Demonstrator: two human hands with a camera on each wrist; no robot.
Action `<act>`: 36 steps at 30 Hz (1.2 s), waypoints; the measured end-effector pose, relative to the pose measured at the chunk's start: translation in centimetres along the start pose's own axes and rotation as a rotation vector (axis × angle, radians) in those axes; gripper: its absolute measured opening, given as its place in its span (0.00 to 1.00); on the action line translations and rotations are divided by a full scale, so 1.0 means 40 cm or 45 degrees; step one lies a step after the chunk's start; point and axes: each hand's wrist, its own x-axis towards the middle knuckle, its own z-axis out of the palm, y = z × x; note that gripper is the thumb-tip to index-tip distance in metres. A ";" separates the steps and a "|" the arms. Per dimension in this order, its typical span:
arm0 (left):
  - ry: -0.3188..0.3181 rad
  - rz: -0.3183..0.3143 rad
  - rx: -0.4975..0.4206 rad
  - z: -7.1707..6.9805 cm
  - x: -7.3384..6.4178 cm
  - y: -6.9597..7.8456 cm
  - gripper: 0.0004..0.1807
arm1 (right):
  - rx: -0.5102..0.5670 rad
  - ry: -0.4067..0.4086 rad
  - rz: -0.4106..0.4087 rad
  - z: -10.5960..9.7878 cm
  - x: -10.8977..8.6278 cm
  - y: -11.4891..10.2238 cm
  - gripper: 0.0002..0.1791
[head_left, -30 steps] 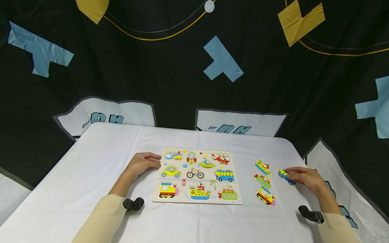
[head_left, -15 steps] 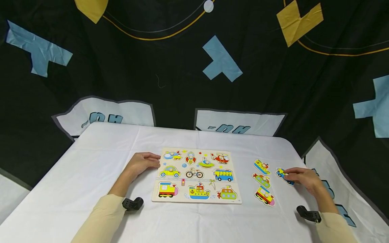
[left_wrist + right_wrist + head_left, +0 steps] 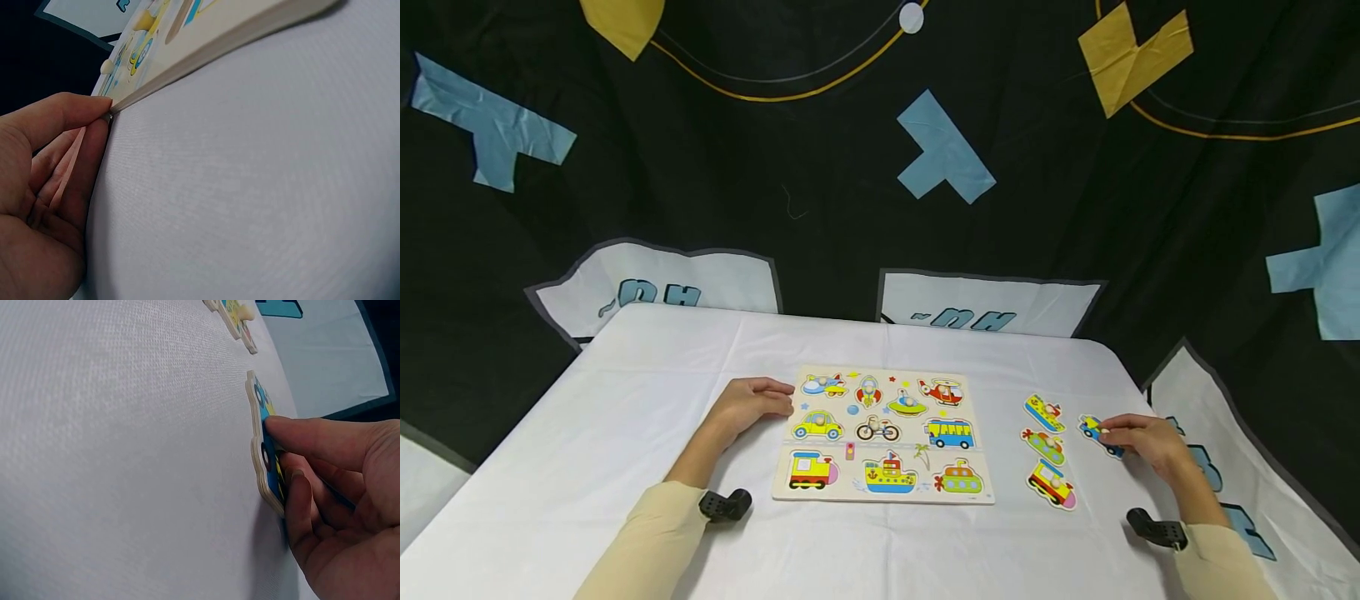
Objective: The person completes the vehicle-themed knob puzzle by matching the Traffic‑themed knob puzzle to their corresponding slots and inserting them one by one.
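Note:
A wooden puzzle board (image 3: 851,477) with pictures of vehicles lies flat on the table. My left hand (image 3: 747,407) is at its left side; in the left wrist view the fingers pinch the board's edge (image 3: 187,65). Off to the right, my right hand (image 3: 1150,442) holds a blue and yellow bus puzzle piece (image 3: 1087,425) by its middle. In the right wrist view the thumb and fingers close on the printed face of the bus piece (image 3: 273,482), with its layered wooden edge showing and a shadow below. The hand hides part of it.
Between board and right hand lie three loose knobbed pieces: a ship (image 3: 1043,413), a submarine (image 3: 1041,447) and a train (image 3: 1051,485). Several knobbed pieces, such as the yellow car (image 3: 817,426), sit in the board. A white cloth (image 3: 647,400) covers the table; a dark curtain hangs behind.
The right hand's fingertips have shifted slightly left over the bus piece, which stays in about the same place. The left hand stays at the board's edge. The head view has drifted slightly.

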 end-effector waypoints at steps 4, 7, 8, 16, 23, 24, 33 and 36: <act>0.002 0.006 -0.001 -0.001 -0.001 -0.002 0.23 | -0.010 0.010 0.002 0.003 0.001 -0.003 0.20; 0.002 0.005 0.000 -0.001 -0.002 -0.002 0.23 | -0.017 0.006 -0.002 0.002 0.001 -0.005 0.21; 0.003 0.004 0.002 -0.001 -0.002 -0.002 0.23 | -0.020 0.007 0.000 0.002 0.000 -0.006 0.20; -0.005 0.001 -0.016 0.001 -0.002 -0.002 0.22 | -0.012 0.001 0.007 0.000 -0.001 -0.006 0.20; -0.003 0.017 -0.012 -0.002 0.002 -0.004 0.22 | -0.011 -0.006 -0.010 -0.003 -0.002 -0.015 0.19; -0.004 0.019 -0.010 -0.002 0.002 -0.004 0.23 | -0.010 -0.007 -0.011 -0.004 -0.002 -0.016 0.19; -0.011 0.020 -0.010 -0.003 0.002 -0.003 0.23 | -0.033 -0.021 -0.044 -0.007 -0.014 -0.033 0.18; -0.007 0.015 -0.006 -0.002 0.001 -0.002 0.22 | -0.037 -0.033 -0.065 -0.005 -0.018 -0.042 0.19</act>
